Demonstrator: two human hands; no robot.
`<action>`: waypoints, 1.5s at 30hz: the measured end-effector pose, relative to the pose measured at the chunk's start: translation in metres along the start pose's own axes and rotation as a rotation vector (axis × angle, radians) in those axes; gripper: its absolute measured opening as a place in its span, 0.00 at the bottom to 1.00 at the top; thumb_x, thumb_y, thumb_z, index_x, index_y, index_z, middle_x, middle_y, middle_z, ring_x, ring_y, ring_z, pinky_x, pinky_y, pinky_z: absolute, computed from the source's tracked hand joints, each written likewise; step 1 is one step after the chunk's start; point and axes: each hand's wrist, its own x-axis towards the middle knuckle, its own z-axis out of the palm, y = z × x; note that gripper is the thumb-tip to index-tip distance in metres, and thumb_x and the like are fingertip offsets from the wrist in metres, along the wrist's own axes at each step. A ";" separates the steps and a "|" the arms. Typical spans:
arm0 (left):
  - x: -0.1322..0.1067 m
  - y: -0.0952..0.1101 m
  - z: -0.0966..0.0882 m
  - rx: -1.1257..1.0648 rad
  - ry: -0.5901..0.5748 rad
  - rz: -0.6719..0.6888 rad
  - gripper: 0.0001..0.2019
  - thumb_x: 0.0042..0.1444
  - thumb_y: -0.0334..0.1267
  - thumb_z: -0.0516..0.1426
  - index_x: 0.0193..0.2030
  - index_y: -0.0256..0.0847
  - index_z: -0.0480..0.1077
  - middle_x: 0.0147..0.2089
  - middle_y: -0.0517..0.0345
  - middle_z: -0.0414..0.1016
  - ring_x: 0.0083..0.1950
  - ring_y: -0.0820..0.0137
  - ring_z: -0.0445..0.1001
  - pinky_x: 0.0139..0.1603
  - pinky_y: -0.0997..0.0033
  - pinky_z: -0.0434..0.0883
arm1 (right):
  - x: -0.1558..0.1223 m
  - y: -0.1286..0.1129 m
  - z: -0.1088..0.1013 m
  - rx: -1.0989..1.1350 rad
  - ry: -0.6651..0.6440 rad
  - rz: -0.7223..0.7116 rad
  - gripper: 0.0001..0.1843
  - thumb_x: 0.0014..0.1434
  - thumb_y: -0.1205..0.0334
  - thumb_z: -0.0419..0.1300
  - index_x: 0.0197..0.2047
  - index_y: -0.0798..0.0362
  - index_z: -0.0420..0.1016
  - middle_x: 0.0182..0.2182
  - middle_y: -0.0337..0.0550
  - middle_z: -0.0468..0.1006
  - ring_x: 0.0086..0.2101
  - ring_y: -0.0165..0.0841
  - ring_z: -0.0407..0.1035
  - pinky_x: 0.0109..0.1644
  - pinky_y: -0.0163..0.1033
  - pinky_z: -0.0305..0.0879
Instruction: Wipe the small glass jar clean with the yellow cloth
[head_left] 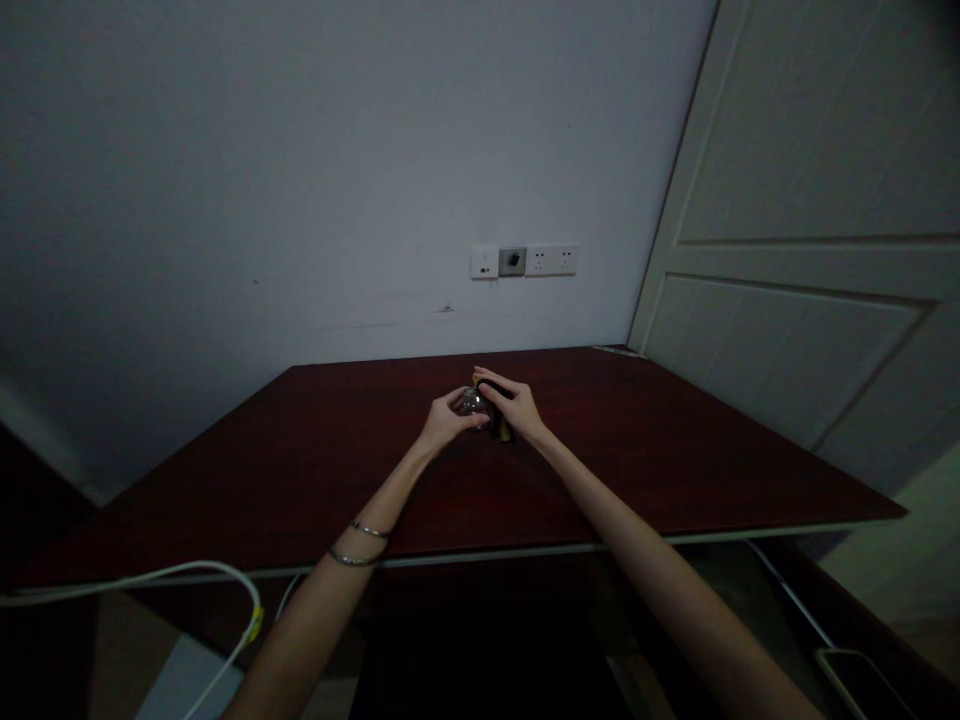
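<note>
Above the middle of the dark red tabletop, my two hands meet. My left hand (444, 420) is closed around a small, clear, rounded glass-like object (474, 403); its exact kind is too small and dim to tell. Against the right side of that object, my right hand (520, 403) is closed on a dark cloth with yellow parts (504, 432). The fingers of my right hand partly cover the cloth and the upper edge of the clear object. Two metal bangles (356, 558) circle my left wrist.
The red tabletop (300, 460) reaches back to a pale wall with sockets (551, 261). A white cable (187, 567) loops over its front left edge. On the right stands a panelled door (795, 330). Low at the right lies what looks like a phone (862, 685).
</note>
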 end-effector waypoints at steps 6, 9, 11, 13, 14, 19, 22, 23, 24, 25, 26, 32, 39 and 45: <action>-0.001 0.002 0.000 0.016 0.000 -0.007 0.32 0.29 0.33 0.68 0.47 0.33 0.69 0.46 0.48 0.74 0.44 0.63 0.73 0.49 0.61 0.69 | -0.004 0.002 0.000 0.021 0.020 -0.013 0.16 0.52 0.54 0.59 0.44 0.49 0.76 0.50 0.43 0.73 0.51 0.37 0.66 0.59 0.45 0.58; -0.001 0.003 -0.001 0.009 -0.012 -0.009 0.32 0.30 0.34 0.68 0.48 0.33 0.68 0.46 0.48 0.74 0.43 0.64 0.73 0.48 0.61 0.69 | -0.010 -0.006 0.002 -0.022 -0.006 -0.069 0.15 0.52 0.55 0.60 0.44 0.47 0.76 0.51 0.42 0.72 0.53 0.37 0.64 0.60 0.44 0.56; -0.001 0.003 -0.002 0.003 -0.023 -0.007 0.33 0.30 0.34 0.68 0.49 0.33 0.68 0.46 0.49 0.74 0.44 0.64 0.73 0.48 0.61 0.69 | -0.012 -0.010 0.003 -0.043 -0.013 -0.079 0.15 0.51 0.55 0.61 0.43 0.47 0.76 0.51 0.41 0.72 0.54 0.36 0.63 0.61 0.44 0.55; -0.001 0.002 -0.002 0.008 -0.040 -0.008 0.35 0.29 0.35 0.68 0.49 0.33 0.67 0.47 0.49 0.74 0.44 0.64 0.73 0.49 0.61 0.69 | -0.011 -0.011 0.004 -0.037 0.005 -0.057 0.16 0.52 0.54 0.60 0.43 0.47 0.76 0.51 0.41 0.72 0.53 0.36 0.64 0.60 0.44 0.56; -0.001 0.002 -0.002 0.016 -0.047 -0.011 0.35 0.28 0.35 0.68 0.49 0.33 0.67 0.47 0.48 0.74 0.44 0.64 0.73 0.49 0.61 0.69 | -0.010 -0.010 0.004 -0.027 0.023 -0.036 0.16 0.52 0.53 0.59 0.43 0.48 0.76 0.50 0.41 0.72 0.53 0.36 0.64 0.60 0.44 0.56; 0.000 -0.001 -0.002 0.060 -0.078 -0.009 0.36 0.27 0.36 0.69 0.48 0.33 0.68 0.47 0.48 0.74 0.46 0.63 0.73 0.50 0.60 0.69 | -0.008 -0.002 0.003 0.029 0.085 0.073 0.21 0.53 0.49 0.57 0.45 0.51 0.75 0.49 0.44 0.74 0.51 0.37 0.66 0.58 0.43 0.58; 0.001 0.000 -0.002 0.065 -0.065 -0.001 0.34 0.28 0.36 0.69 0.48 0.32 0.68 0.47 0.48 0.74 0.46 0.63 0.73 0.50 0.61 0.68 | -0.011 -0.002 -0.003 0.054 0.002 0.089 0.24 0.54 0.48 0.55 0.51 0.50 0.70 0.53 0.42 0.70 0.55 0.36 0.61 0.61 0.42 0.54; 0.001 0.000 -0.003 0.065 -0.054 0.002 0.33 0.29 0.36 0.68 0.48 0.32 0.68 0.47 0.48 0.74 0.45 0.63 0.73 0.50 0.62 0.68 | -0.012 -0.003 -0.005 0.063 -0.058 0.094 0.25 0.54 0.48 0.56 0.54 0.48 0.67 0.55 0.41 0.67 0.56 0.36 0.60 0.61 0.42 0.52; 0.001 0.001 -0.003 0.065 -0.047 0.004 0.32 0.31 0.37 0.68 0.47 0.32 0.69 0.46 0.48 0.74 0.45 0.64 0.73 0.49 0.62 0.69 | -0.014 -0.004 -0.008 0.068 -0.126 0.101 0.29 0.53 0.49 0.57 0.57 0.47 0.63 0.57 0.41 0.64 0.57 0.36 0.58 0.62 0.42 0.50; 0.001 0.002 -0.004 0.065 -0.043 0.006 0.31 0.32 0.37 0.68 0.47 0.32 0.69 0.46 0.48 0.75 0.44 0.64 0.73 0.48 0.63 0.69 | -0.015 -0.005 -0.011 0.067 -0.192 0.109 0.33 0.51 0.50 0.60 0.60 0.46 0.58 0.59 0.40 0.62 0.58 0.36 0.56 0.62 0.42 0.49; 0.001 0.002 -0.004 0.064 -0.045 0.005 0.29 0.33 0.38 0.67 0.46 0.32 0.70 0.46 0.47 0.75 0.44 0.64 0.73 0.48 0.63 0.69 | -0.017 -0.005 -0.013 0.059 -0.249 0.114 0.39 0.48 0.52 0.62 0.62 0.45 0.53 0.60 0.41 0.59 0.59 0.37 0.55 0.63 0.43 0.48; 0.000 0.005 -0.006 0.041 -0.068 -0.045 0.26 0.37 0.39 0.66 0.45 0.32 0.71 0.45 0.46 0.75 0.42 0.64 0.74 0.46 0.64 0.69 | -0.021 0.001 -0.011 -0.027 -0.307 0.071 0.61 0.37 0.60 0.70 0.66 0.46 0.34 0.64 0.49 0.46 0.61 0.38 0.49 0.63 0.44 0.46; 0.004 0.001 -0.011 0.157 -0.092 -0.089 0.24 0.42 0.46 0.63 0.45 0.32 0.71 0.42 0.47 0.76 0.39 0.67 0.73 0.37 0.70 0.68 | -0.022 0.007 -0.006 -0.058 -0.218 0.090 0.58 0.37 0.61 0.69 0.65 0.47 0.39 0.61 0.49 0.55 0.58 0.38 0.55 0.62 0.44 0.49; 0.006 -0.004 -0.017 0.183 -0.217 -0.096 0.27 0.44 0.51 0.60 0.47 0.35 0.69 0.46 0.48 0.74 0.43 0.66 0.72 0.39 0.72 0.68 | -0.020 0.009 -0.008 -0.075 -0.157 0.206 0.56 0.35 0.59 0.70 0.64 0.49 0.46 0.57 0.49 0.62 0.56 0.39 0.59 0.61 0.44 0.52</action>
